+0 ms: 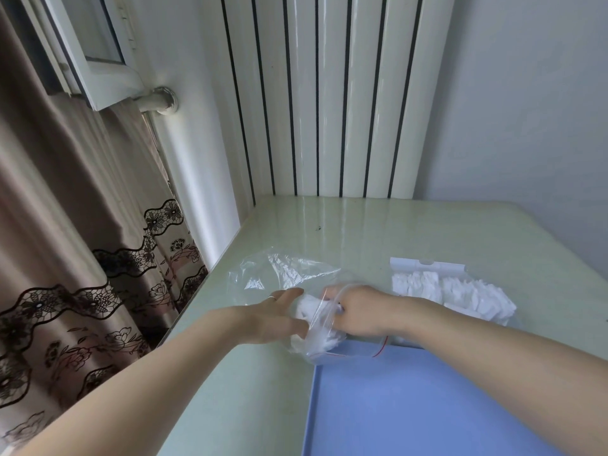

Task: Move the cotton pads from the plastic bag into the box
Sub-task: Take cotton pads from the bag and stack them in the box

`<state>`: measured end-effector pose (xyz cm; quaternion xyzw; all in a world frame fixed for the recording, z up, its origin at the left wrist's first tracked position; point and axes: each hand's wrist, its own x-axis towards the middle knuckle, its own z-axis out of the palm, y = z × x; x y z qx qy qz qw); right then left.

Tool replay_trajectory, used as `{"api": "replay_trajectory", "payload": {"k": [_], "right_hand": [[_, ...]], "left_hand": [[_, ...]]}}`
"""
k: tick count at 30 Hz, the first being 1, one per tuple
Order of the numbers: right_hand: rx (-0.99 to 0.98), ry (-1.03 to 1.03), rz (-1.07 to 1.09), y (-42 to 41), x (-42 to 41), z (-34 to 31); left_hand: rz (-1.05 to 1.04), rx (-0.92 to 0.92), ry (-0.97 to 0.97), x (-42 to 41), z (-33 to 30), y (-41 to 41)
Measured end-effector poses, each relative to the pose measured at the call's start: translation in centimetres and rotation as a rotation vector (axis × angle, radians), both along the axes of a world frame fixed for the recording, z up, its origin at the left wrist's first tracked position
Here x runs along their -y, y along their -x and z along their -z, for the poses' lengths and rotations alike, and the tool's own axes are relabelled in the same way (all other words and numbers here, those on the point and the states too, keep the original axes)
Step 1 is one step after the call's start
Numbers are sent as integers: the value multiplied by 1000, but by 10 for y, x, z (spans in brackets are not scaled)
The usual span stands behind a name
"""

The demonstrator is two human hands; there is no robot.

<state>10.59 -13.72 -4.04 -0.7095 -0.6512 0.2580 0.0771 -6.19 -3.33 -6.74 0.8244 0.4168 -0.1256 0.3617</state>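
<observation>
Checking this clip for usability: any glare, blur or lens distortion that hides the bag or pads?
Head view: soft daylight, no hard shadows; wide-angle bending at the radiator and curtain; glare streaks on the table; sheen on the bag partly veils the pads between the left hand and right hand; the pads' edges look slightly soft.

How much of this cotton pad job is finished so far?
Partly done, it seems. A row of white cotton pads already sits in the clear box on the table. In hand: the left hand steadies the plastic bag while the right hand reaches into its opening. Left: the pads still bunched in the bag, near the blue tray.
</observation>
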Motion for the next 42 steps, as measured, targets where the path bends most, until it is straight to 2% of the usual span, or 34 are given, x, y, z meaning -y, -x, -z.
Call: {"api": "replay_trajectory", "payload": {"k": [3,7,9,12,15,17,19,21,23,25,27,30,36,42], "right_hand": [[78,-111,38,0,6,2],[393,-361,-23,0,23,7],[388,-456,-22,0,36,7],[206,-513,130,-8,52,-2],[10,-467,397,-28,56,-12],[-227,-424,566,-43,55,-18],[-546,-387,690,-58,58,-27],[-827,-378,742,-70,63,-36],[-966,-352,748,-80,72,-45],[-1012,-309,726,-87,84,-49],[-1072,-271,706,-92,94,-50],[-1187,-225,679,-97,108,-50],[-1344,-227,669,-108,131,-53],[-1238,-242,639,-118,142,-53]], "left_hand": [[18,-24,-39,0,2,-3],[-6,-73,-129,-8,9,-3],[-37,-98,-179,-12,11,-2],[-108,-82,-140,-18,8,-1],[-168,-42,-119,-23,-1,-4],[-169,-48,-203,-26,-9,-9],[-158,-11,-333,-24,-23,-20],[-151,138,-431,-13,-43,-33],[-121,394,-413,9,-66,-50],[-46,620,-335,35,-86,-70],[43,689,-239,60,-97,-91],[125,654,-191,81,-98,-120],[56,562,-150,102,-90,-150],[-11,603,6,112,-91,-167]]}}
